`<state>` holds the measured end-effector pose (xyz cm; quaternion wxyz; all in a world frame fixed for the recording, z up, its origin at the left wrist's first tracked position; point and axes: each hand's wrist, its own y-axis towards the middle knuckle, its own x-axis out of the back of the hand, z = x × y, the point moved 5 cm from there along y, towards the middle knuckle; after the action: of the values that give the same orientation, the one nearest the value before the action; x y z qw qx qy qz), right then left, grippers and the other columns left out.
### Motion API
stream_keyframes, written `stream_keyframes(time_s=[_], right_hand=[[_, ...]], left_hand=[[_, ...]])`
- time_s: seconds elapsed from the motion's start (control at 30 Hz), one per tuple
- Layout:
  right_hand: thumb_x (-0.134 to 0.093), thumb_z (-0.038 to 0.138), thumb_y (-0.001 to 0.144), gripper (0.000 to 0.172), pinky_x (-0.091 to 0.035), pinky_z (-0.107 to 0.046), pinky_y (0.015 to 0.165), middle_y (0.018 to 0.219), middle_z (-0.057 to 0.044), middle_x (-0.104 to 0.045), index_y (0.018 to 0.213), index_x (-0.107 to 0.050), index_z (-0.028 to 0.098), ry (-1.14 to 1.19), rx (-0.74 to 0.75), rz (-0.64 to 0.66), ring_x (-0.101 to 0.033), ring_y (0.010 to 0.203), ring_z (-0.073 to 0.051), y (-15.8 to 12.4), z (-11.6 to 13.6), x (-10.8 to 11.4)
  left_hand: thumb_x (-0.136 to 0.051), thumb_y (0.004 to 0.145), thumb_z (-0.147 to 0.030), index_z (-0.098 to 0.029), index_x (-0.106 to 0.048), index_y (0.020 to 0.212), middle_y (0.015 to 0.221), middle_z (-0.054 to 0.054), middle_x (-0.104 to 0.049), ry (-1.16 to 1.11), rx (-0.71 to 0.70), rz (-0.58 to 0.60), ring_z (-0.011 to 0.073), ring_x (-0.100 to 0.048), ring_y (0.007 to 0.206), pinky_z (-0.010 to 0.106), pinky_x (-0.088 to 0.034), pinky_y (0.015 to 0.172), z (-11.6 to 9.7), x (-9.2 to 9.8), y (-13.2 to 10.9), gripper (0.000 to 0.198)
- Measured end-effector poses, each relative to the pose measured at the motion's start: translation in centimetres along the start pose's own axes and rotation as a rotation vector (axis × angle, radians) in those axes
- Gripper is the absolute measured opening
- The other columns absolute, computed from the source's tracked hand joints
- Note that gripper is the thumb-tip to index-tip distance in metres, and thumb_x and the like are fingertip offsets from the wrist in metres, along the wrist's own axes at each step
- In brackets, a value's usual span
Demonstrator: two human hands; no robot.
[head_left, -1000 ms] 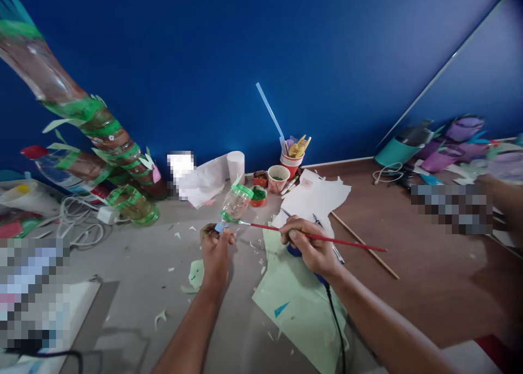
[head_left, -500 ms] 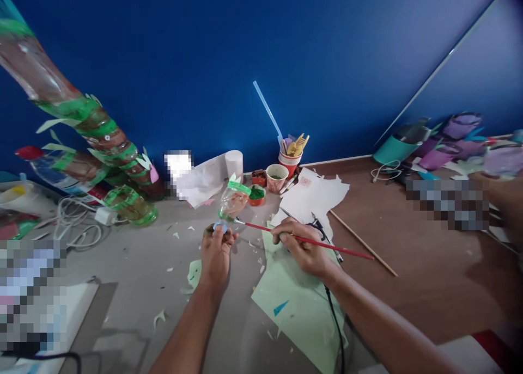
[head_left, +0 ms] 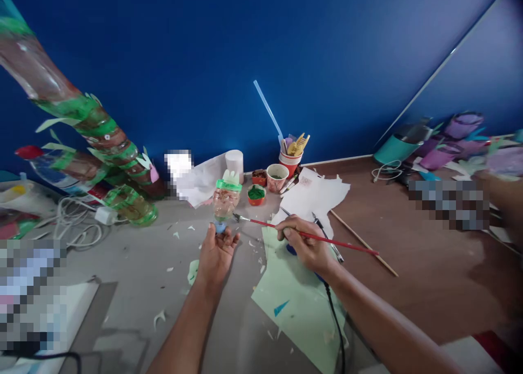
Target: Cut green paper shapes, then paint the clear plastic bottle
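Observation:
My left hand (head_left: 218, 247) holds a small clear plastic bottle piece (head_left: 226, 201) by the blue cap (head_left: 220, 227) at its lower end. Brown paint smears the bottle piece, a green band rings its upper rim, and pale leaf-shaped cutouts stick up from it. Pinched in my right hand (head_left: 304, 240) is a red-handled paintbrush (head_left: 327, 238). Its dark bristles point left, close beside the bottle piece; whether they touch it I cannot tell. Behind are a small orange pot of green paint (head_left: 256, 195) and another holding reddish brown paint (head_left: 259, 177).
A patterned paper cup (head_left: 277, 178) stands by a red-and-white cup (head_left: 291, 161) of tools. A corded tool (head_left: 328, 289) and wooden stick (head_left: 363, 242) lie near green paper (head_left: 294, 314). Painted bottles (head_left: 106, 137) tower at left. Another person's arm (head_left: 500, 200) shows at right.
The bottle piece has turned from tilted to nearly upright, and my left fingers have opened out somewhat around its cap. The brush and my right hand have shifted slightly right.

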<state>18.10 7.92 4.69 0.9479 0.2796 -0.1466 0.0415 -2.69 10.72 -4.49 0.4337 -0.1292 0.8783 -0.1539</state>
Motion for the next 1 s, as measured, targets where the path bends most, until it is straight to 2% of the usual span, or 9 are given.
stream_keyframes(time_s=[0.23,0.43,0.63,0.73,0.87,1.0], right_hand=[[-0.046,0.018,0.091,0.021,-0.049,-0.032,0.068,0.074,-0.006,-0.068,0.092,-0.067,0.019,0.062,0.074,0.085,-0.061,0.074,-0.018,-0.2,1.0,-0.7],[-0.047,0.017,0.09,0.022,-0.05,-0.031,0.07,0.079,-0.006,-0.071,0.095,-0.068,0.02,0.007,0.039,0.092,-0.061,0.076,-0.018,-0.1,0.7,-1.0],[-0.045,0.021,0.092,0.024,-0.05,-0.03,0.065,0.075,-0.005,-0.068,0.094,-0.069,0.019,-0.03,-0.017,0.011,-0.06,0.068,-0.016,-0.2,-0.1,-0.3],[-0.045,0.027,0.094,0.024,-0.047,-0.026,0.055,0.077,-0.005,-0.067,0.098,-0.067,0.019,0.05,-0.106,-0.063,-0.055,0.059,-0.013,-0.4,-1.2,-0.3],[-0.043,0.032,0.095,0.026,-0.04,-0.023,0.045,0.075,-0.002,-0.066,0.109,-0.062,0.02,0.166,-0.216,-0.182,-0.046,0.049,-0.01,-0.6,-2.6,-0.4],[-0.045,0.028,0.094,0.024,-0.045,-0.024,0.054,0.077,-0.003,-0.067,0.104,-0.065,0.02,0.064,-0.227,-0.1,-0.054,0.056,-0.011,-0.6,-2.4,-1.1]], left_hand=[[-0.04,0.097,-0.039,-0.016,-0.056,0.063,0.057,-0.003,-0.056,-0.074,0.097,0.099,0.0034,-0.042,0.038,0.03,-0.056,0.072,0.0,-0.4,-0.2,0.044],[-0.037,0.097,-0.04,-0.014,-0.06,0.067,0.053,-0.005,-0.052,-0.03,0.15,0.156,0.003,-0.038,0.036,0.031,-0.056,0.073,0.1,-0.9,-0.7,0.046],[-0.029,0.099,-0.041,-0.011,-0.064,0.074,0.052,-0.005,-0.05,-0.026,0.194,0.179,0.003,-0.037,0.036,0.03,-0.057,0.071,0.1,-1.1,-0.9,0.052],[-0.022,0.1,-0.041,-0.011,-0.064,0.074,0.049,-0.005,-0.048,-0.025,0.249,0.181,0.0028,-0.034,0.034,0.03,-0.057,0.069,0.2,-1.2,-1.1,0.058],[-0.024,0.1,-0.041,-0.011,-0.063,0.074,0.046,-0.006,-0.045,-0.005,0.293,0.207,0.0029,-0.033,0.031,0.03,-0.057,0.065,0.3,-1.5,-1.6,0.056],[-0.021,0.101,-0.038,-0.011,-0.063,0.073,0.042,-0.007,-0.043,0.01,0.328,0.234,0.0029,-0.032,0.029,0.029,-0.057,0.063,0.5,-1.8,-2.0,0.057]])
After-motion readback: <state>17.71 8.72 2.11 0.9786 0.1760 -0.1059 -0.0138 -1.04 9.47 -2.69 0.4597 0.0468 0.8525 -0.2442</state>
